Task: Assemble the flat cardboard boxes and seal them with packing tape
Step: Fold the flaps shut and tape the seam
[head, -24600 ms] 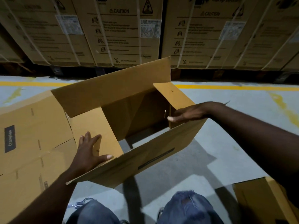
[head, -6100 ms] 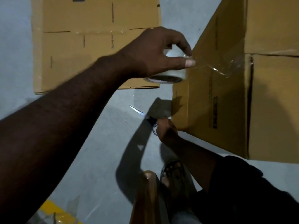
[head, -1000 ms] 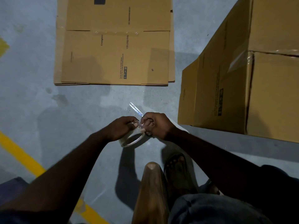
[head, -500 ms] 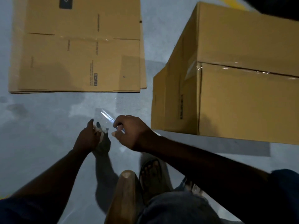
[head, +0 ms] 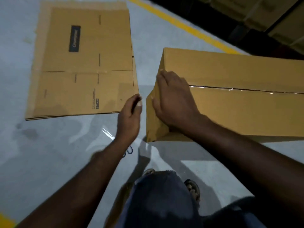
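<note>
Head camera showed the right hand (head: 174, 99) had left the tape and pressed flat on the taped assembled box (head: 238, 102) end on the floor. The left hand (head: 130, 116) hovered beside it, loosely curled, empty, so sealing looked nearly finished; flat boxes (head: 83, 63) waited nearby.

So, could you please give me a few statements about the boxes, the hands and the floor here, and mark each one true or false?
1. The right hand lies on the end corner of the box. True.
2. The seam on top of the box is untaped. False: shiny clear tape runs along it.
3. The flat cartons lie on the floor to the left of the box. True.
4. The left hand grips the tape roll. False: no roll shows in it; it hangs beside the box's end.
5. Scissors lie on top of the flat cartons. False: their blue handles show on the floor under the left wrist.
</note>
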Action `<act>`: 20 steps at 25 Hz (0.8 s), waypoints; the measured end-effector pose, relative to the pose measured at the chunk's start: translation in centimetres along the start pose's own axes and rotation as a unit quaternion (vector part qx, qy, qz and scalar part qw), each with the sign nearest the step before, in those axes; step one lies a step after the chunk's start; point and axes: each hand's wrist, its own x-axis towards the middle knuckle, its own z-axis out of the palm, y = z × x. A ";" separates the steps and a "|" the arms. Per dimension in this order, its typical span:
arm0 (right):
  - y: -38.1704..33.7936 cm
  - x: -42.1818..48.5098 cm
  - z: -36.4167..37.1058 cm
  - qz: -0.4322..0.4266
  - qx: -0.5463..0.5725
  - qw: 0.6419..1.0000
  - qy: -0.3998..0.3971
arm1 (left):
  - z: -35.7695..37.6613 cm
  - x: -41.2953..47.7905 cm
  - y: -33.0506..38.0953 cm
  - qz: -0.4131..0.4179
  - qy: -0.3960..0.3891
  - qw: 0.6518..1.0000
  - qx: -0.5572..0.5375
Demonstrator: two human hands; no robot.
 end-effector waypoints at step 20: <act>-0.8 -10.4 0.4 0.581 0.426 0.677 0.150 | 8.0 14.0 12.0 0.113 -0.137 0.916 0.360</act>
